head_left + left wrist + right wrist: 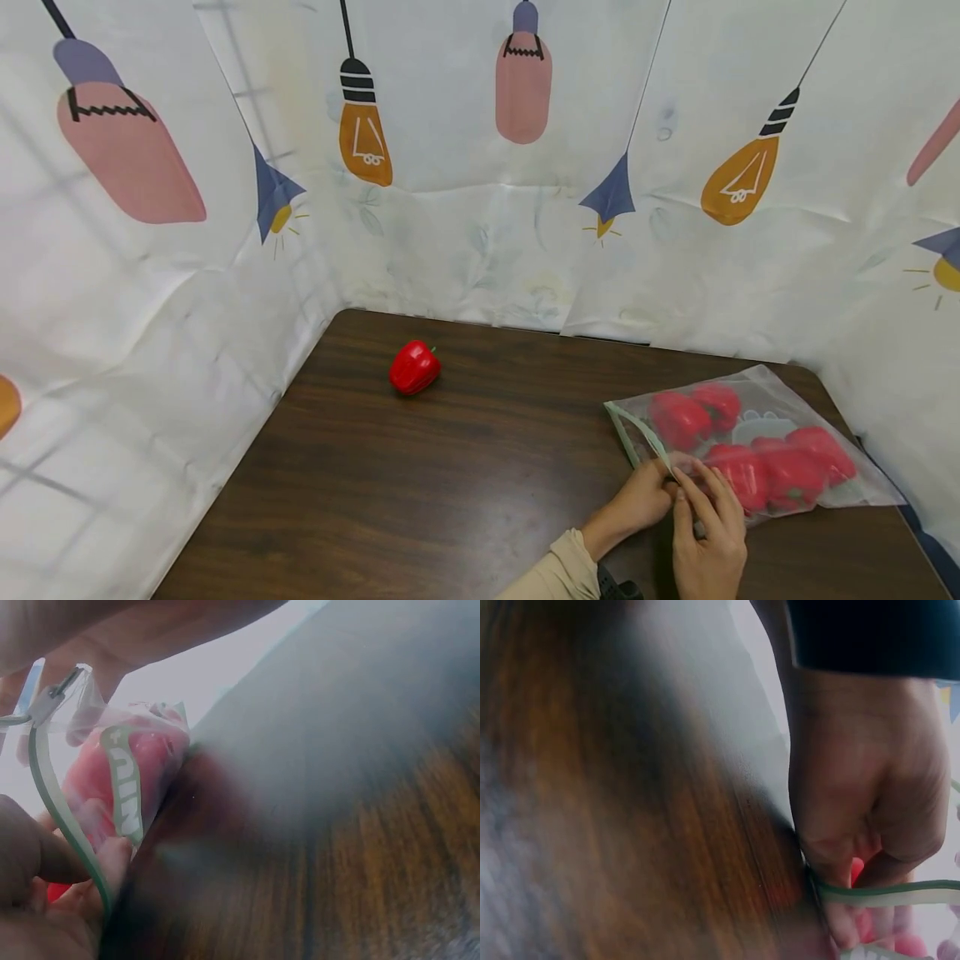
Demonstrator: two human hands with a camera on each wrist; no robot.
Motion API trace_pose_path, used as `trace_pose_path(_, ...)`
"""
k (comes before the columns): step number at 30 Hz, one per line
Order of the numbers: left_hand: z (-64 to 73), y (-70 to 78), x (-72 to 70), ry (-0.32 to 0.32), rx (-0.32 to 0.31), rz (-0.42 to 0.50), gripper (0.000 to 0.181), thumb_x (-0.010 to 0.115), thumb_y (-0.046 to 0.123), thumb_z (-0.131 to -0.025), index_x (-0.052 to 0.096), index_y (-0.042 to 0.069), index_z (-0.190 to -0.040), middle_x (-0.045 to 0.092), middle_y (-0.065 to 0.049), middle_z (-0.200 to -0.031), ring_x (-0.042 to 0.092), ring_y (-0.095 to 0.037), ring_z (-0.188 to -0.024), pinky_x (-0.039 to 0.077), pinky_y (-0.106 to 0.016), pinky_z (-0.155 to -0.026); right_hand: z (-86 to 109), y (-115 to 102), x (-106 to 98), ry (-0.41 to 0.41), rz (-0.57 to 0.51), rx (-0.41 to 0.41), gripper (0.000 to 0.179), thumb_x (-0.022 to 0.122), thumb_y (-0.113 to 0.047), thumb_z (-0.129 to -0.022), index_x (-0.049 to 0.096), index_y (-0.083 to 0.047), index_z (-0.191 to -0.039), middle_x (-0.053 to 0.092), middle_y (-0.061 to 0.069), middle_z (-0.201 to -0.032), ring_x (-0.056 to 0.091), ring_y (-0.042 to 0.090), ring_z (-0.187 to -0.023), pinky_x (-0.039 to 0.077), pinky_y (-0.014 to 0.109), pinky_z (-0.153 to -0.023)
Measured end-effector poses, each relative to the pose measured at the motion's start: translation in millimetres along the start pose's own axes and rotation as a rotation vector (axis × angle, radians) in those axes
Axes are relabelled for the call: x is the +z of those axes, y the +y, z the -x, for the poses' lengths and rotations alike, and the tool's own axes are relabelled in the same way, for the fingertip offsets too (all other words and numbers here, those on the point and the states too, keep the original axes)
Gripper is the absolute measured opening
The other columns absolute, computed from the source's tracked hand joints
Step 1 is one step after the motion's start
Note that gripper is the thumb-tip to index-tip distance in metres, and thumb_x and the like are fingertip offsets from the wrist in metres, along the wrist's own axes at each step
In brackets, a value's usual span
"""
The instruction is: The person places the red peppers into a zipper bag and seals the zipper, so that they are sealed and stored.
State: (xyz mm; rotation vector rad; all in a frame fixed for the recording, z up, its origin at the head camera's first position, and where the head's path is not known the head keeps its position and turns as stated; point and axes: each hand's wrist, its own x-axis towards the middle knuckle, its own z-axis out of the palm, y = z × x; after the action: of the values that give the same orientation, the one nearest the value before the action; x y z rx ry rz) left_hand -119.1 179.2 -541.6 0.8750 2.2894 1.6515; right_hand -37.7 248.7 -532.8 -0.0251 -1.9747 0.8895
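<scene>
A clear zip bag [780, 387] with a green-edged mouth lies at the right of the table, several red bell peppers [787, 475] inside it. My left hand [637, 504] grips the near end of the bag's mouth, its fingertips partly hidden. Just to its right, my right hand [708, 525] pinches the same corner between thumb and fingers. A small zipper slider [46, 706] shows on the green strip [64, 814] in the left wrist view, close to the fingers. In the right wrist view the green strip [900, 892] runs beneath fingertips.
One loose red bell pepper [415, 367] lies toward the back left of the dark wooden table [390, 500]. White cloth [465, 233] printed with lamps hangs behind and along the sides. A beige sleeve [555, 571] covers the left forearm.
</scene>
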Motion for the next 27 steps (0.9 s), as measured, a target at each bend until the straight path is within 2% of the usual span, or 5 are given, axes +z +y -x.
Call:
trace_pose_path(5,-0.2,2.4,-0.6,-0.065,0.008,-0.132,0.020,0.060,0.000,-0.094,0.078,0.002,-0.101,0.064,0.000,-0.071,0.043,0.004,-0.063,0.035,-0.005,-0.059,0.2,-1,0,-0.003,0.000,0.007,0.034,0.069,0.020,-0.084,0.078,0.004,-0.112,0.068,0.031,-0.129,0.051,0.026,-0.143,0.034,0.013,-0.116)
trace_pose_path(8,-1.3,2.2,-3.3,-0.119,0.119,-0.231,0.027,0.057,0.006,-0.101,0.078,0.007,-0.117,0.079,-0.002,-0.099,0.061,0.008,-0.084,0.041,-0.001,-0.075,-0.1,0,0,0.005,-0.007,-0.007,0.032,0.069,0.019,-0.084,0.078,0.005,-0.111,0.068,0.031,-0.128,0.052,0.025,-0.143,0.034,0.016,-0.119)
trace_pose_path(12,-2.0,0.0,-5.1,-0.167,0.211,-0.286,0.035,0.051,0.014,-0.107,0.069,0.014,-0.137,0.074,0.000,-0.132,0.065,0.002,-0.119,0.041,-0.002,-0.097,-0.2,1,-1,-0.001,-0.006,-0.005,0.031,0.069,0.018,-0.085,0.077,0.006,-0.112,0.068,0.032,-0.127,0.051,0.024,-0.143,0.034,0.016,-0.119)
trace_pose_path(22,0.7,-2.6,-8.1,-0.165,0.072,-0.207,0.029,0.056,0.003,-0.100,0.075,0.008,-0.122,0.077,0.002,-0.093,0.047,0.009,-0.072,0.039,-0.003,-0.068,0.4,1,-3,-0.033,0.010,0.015,0.031,0.068,0.017,-0.087,0.076,0.006,-0.114,0.066,0.032,-0.130,0.050,0.031,-0.143,0.034,0.011,-0.115)
trace_pose_path(27,7.4,-0.3,-17.1,-0.167,0.067,-0.243,0.035,0.054,0.001,-0.101,0.073,0.012,-0.129,0.079,0.002,-0.111,0.054,0.010,-0.079,0.042,-0.004,-0.071,-0.3,2,-1,-0.008,-0.018,-0.021,0.029,0.069,0.017,-0.087,0.077,0.006,-0.113,0.067,0.033,-0.126,0.051,0.022,-0.144,0.036,0.012,-0.116)
